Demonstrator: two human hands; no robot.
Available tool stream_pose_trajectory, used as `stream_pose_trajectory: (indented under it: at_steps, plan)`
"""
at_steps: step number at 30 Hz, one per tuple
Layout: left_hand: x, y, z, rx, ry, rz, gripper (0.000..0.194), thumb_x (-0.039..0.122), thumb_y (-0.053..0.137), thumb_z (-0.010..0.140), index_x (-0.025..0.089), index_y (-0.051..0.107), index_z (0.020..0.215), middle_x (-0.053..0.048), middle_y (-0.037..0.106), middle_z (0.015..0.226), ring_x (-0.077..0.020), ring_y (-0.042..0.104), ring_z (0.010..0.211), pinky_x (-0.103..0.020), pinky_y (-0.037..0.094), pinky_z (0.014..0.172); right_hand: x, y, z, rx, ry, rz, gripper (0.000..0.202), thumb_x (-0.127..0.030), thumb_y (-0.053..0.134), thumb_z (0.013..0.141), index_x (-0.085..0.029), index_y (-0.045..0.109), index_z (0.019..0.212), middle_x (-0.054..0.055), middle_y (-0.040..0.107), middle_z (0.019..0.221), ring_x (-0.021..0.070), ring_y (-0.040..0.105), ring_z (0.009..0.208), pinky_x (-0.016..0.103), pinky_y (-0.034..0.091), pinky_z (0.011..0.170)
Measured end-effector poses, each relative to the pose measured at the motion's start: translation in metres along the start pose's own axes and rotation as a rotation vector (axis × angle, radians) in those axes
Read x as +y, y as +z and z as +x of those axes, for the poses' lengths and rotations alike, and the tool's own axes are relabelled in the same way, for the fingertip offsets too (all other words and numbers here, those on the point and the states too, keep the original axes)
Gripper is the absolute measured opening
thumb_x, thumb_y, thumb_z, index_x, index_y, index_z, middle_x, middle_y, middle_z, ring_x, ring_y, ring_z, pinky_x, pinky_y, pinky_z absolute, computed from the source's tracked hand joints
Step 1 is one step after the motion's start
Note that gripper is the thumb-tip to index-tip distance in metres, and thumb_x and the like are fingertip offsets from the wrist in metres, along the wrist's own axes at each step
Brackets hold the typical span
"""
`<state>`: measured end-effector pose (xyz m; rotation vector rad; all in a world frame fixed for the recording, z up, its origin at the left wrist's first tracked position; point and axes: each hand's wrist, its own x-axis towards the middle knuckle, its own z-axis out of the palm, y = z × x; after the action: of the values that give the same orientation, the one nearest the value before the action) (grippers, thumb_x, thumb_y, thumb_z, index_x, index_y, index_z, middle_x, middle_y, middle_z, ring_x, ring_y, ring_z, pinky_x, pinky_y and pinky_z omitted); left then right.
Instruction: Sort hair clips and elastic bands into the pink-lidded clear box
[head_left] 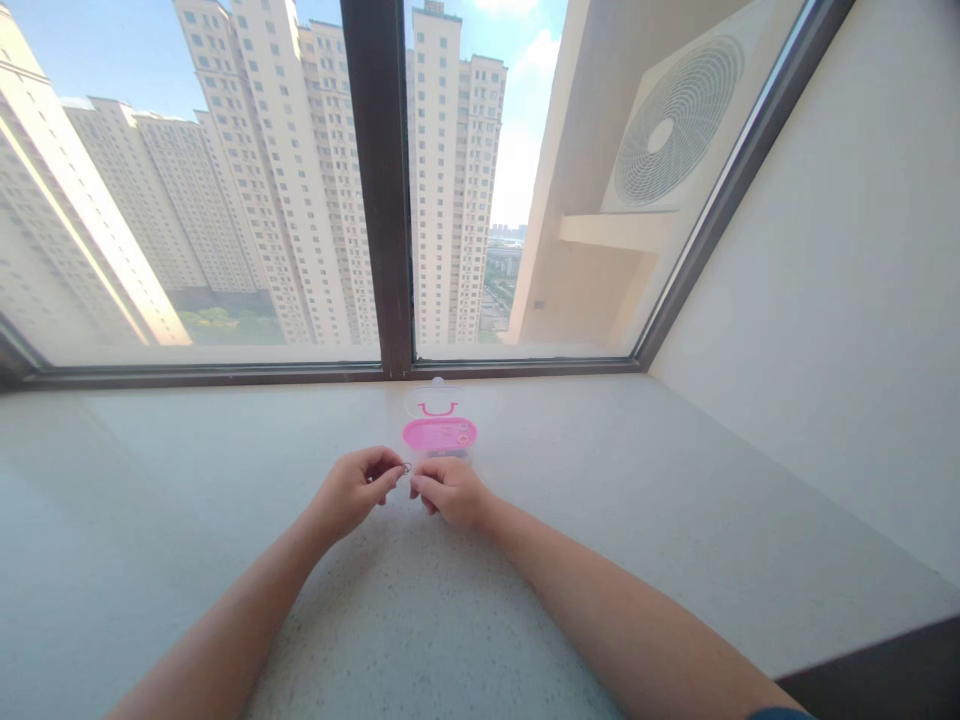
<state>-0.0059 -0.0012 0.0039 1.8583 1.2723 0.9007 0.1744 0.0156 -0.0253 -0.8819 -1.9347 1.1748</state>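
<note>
My left hand [358, 490] is closed in a pinch, with a small thin dark loop [407, 468] showing at its fingertips. Just to the right, my right hand [451, 490] has its thumb and fingers pressed together close to the loop. Whatever those right fingers may hold is too small to make out. Behind the hands stands a small plastic box with a pink oval top [439, 434]. A clear lid [435, 402] with a pink handle shows at its back. My right hand partly hides the front of the box, where something dark shows through.
Both forearms reach over a pale speckled windowsill [360, 630]. Beyond the box, a dark window frame [394, 200] borders the glass, with tall buildings and an air-conditioner unit [679, 125] outside. A white wall [840, 300] rises on the right, and a dark edge [877, 670] lies at lower right.
</note>
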Motion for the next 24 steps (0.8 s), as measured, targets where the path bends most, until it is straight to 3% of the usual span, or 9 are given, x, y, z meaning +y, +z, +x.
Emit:
stream_pose_trajectory:
  at_steps: [5, 8, 10, 12, 16, 24]
  plan:
    - [0.0, -0.006, 0.003, 0.156, -0.001, 0.088, 0.024, 0.041, 0.056, 0.079, 0.018, 0.06, 0.075, 0.001, 0.059, 0.058, -0.0132, 0.05, 0.05, -0.023, 0.041, 0.05, -0.001, 0.0, 0.002, 0.034, -0.032, -0.033, 0.02, -0.021, 0.048, 0.081, -0.014, 0.06, 0.066, -0.004, 0.049, 0.048, 0.0077, 0.044, 0.046, 0.019, 0.036, 0.052]
    - [0.01, -0.014, 0.009, 0.321, 0.025, 0.247, 0.023, 0.04, 0.056, 0.078, 0.018, 0.061, 0.075, 0.0, 0.061, 0.061, -0.0149, 0.054, 0.056, -0.024, 0.041, 0.055, -0.004, 0.002, 0.001, 0.075, -0.079, -0.054, 0.019, -0.021, 0.049, 0.081, -0.014, 0.061, 0.067, -0.004, 0.05, 0.049, 0.0081, 0.045, 0.048, 0.019, 0.036, 0.052]
    - [0.021, -0.018, 0.014, 0.358, 0.079, 0.404, 0.02, 0.037, 0.056, 0.078, 0.019, 0.061, 0.073, -0.001, 0.062, 0.061, -0.0159, 0.055, 0.059, -0.025, 0.04, 0.059, -0.006, 0.002, 0.0, 0.105, -0.114, -0.075, 0.019, -0.021, 0.049, 0.08, -0.014, 0.061, 0.067, -0.004, 0.049, 0.05, 0.0082, 0.044, 0.048, 0.02, 0.035, 0.052]
    - [0.033, -0.02, 0.02, 0.324, 0.148, 0.573, 0.017, 0.033, 0.054, 0.078, 0.019, 0.061, 0.072, 0.0, 0.059, 0.059, -0.0155, 0.053, 0.057, -0.025, 0.037, 0.057, -0.009, 0.003, -0.001, 0.133, -0.141, -0.097, 0.018, -0.02, 0.049, 0.08, -0.014, 0.061, 0.067, -0.004, 0.049, 0.05, 0.0081, 0.043, 0.049, 0.02, 0.033, 0.052]
    - [0.047, -0.018, 0.037, 0.125, 0.177, 0.821, 0.016, 0.028, 0.05, 0.077, 0.02, 0.061, 0.068, -0.003, 0.062, 0.064, -0.0173, 0.052, 0.057, -0.026, 0.029, 0.051, -0.012, 0.003, -0.002, 0.161, -0.169, -0.117, 0.017, -0.017, 0.048, 0.079, -0.014, 0.06, 0.067, -0.003, 0.049, 0.051, 0.0083, 0.043, 0.05, 0.02, 0.033, 0.053]
    - [0.046, -0.016, 0.062, -0.054, 0.122, 0.855, 0.016, 0.023, 0.05, 0.07, 0.019, 0.06, 0.059, -0.006, 0.064, 0.064, -0.0181, 0.052, 0.056, -0.027, 0.028, 0.05, -0.008, -0.001, 0.001, 0.155, -0.158, -0.111, 0.02, -0.015, 0.044, 0.081, -0.014, 0.06, 0.07, -0.004, 0.049, 0.052, 0.0079, 0.044, 0.05, 0.019, 0.034, 0.053]
